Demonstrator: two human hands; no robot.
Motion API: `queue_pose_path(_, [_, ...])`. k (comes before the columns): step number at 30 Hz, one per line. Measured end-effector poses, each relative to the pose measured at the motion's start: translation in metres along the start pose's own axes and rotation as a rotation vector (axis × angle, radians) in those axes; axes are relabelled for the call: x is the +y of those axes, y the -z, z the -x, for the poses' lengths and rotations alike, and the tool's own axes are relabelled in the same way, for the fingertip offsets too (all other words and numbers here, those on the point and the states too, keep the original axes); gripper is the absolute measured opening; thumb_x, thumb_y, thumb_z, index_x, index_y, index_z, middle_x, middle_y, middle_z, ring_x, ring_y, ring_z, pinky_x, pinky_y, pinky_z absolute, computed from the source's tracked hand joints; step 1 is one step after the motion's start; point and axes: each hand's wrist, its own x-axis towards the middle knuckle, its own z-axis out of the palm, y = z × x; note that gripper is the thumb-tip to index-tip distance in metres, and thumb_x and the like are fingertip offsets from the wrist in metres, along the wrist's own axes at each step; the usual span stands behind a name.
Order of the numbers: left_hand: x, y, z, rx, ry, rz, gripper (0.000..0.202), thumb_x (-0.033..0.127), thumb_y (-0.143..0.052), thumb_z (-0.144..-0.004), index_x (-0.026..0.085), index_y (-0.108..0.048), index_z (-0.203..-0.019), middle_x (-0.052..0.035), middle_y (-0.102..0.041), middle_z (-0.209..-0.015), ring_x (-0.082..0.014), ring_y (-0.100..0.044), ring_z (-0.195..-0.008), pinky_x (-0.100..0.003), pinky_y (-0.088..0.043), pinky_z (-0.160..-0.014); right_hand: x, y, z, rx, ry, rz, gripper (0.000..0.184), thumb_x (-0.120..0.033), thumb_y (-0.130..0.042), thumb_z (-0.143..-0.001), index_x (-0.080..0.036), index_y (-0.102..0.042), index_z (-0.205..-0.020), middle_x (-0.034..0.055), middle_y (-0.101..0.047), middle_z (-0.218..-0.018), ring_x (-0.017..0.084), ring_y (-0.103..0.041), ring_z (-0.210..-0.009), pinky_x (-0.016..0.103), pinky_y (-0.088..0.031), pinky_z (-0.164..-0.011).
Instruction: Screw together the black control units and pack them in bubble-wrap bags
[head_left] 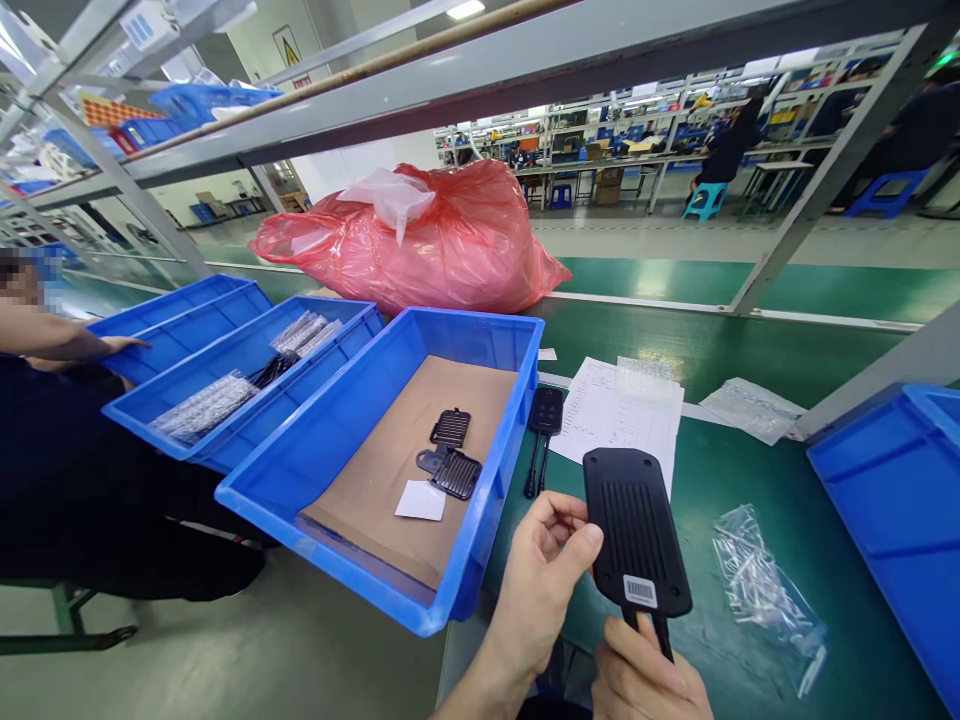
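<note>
A flat black ribbed box (636,520) with a white barcode label (640,591) is held up over the green bench. My right hand (649,672) is closed round the black cables at its lower end. At the box's left edge, my left hand (546,580) pinches with thumb and curled fingers; its fingertips are partly hidden. Behind my left hand, a similar black box (546,410) with two short cables lies on the bench. Printed sheets (600,415) lie beyond the held box, partly covered by it.
To the left, a blue bin (337,545) contains cardboard, two black ribbed plates (454,473) and a white card (420,501). A bag of metal pins (757,575) and another blue bin (892,500) are on the right. Behind sits a red bag (442,245). A co-worker's hand (124,344) touches another bin.
</note>
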Motion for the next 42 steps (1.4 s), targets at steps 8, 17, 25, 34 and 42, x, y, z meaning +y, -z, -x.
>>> queue_pose_path(8, [-0.002,0.0,0.0,-0.011,0.001,0.006,0.04,0.052,-0.079,-0.083,0.018,-0.062,-0.096,0.001,-0.053,-0.084,-0.0116,-0.046,-0.079,-0.025,-0.039,-0.075,0.002,-0.001,-0.002,-0.022,0.014,-0.058,0.053,-0.025,-0.045,-0.113,-0.022,-0.033,-0.061,-0.0143,-0.036,-0.042,-0.002,-0.02,-0.029,0.011,-0.017,-0.034])
queue_pose_path(17, [-0.004,0.001,-0.001,-0.008,0.014,0.017,0.043,0.053,-0.079,-0.082,0.017,-0.062,-0.096,0.0011,-0.053,-0.084,-0.0112,-0.046,-0.079,-0.025,-0.038,-0.075,0.001,0.001,0.001,0.016,0.001,-0.066,0.056,-0.025,-0.047,-0.112,-0.022,-0.032,-0.059,-0.0137,-0.035,-0.039,-0.002,-0.022,-0.028,0.011,-0.015,-0.031])
queue_pose_path(25, [-0.011,0.005,-0.004,0.022,-0.013,0.038,0.039,0.049,-0.073,-0.089,0.019,-0.065,-0.112,-0.0055,-0.065,-0.104,-0.0182,-0.059,-0.101,-0.03,-0.047,-0.092,-0.01,-0.007,0.014,0.412,-0.002,0.254,0.052,-0.04,-0.067,-0.102,-0.022,-0.037,-0.063,-0.0154,-0.024,-0.039,0.001,-0.01,-0.032,0.011,-0.016,-0.032])
queue_pose_path(34, [-0.02,0.016,-0.004,0.101,-0.022,0.051,0.037,0.053,-0.064,-0.094,0.018,-0.069,-0.107,-0.0072,-0.065,-0.102,-0.0208,-0.062,-0.101,-0.033,-0.054,-0.089,-0.029,-0.024,0.023,1.301,0.345,1.457,0.055,-0.075,-0.067,-0.087,-0.021,-0.058,-0.091,-0.0079,-0.042,-0.051,0.01,-0.038,-0.05,0.023,-0.033,-0.052])
queue_pose_path(42, [-0.007,0.01,0.019,0.07,-0.092,-0.007,0.034,0.054,-0.068,-0.092,0.02,-0.072,-0.091,-0.0021,-0.064,-0.084,-0.013,-0.063,-0.076,-0.024,-0.053,-0.071,-0.02,-0.026,0.018,1.333,0.345,1.744,0.055,-0.075,-0.048,-0.097,-0.021,-0.058,-0.093,-0.0081,-0.035,-0.055,0.014,-0.035,-0.054,0.03,-0.033,-0.062])
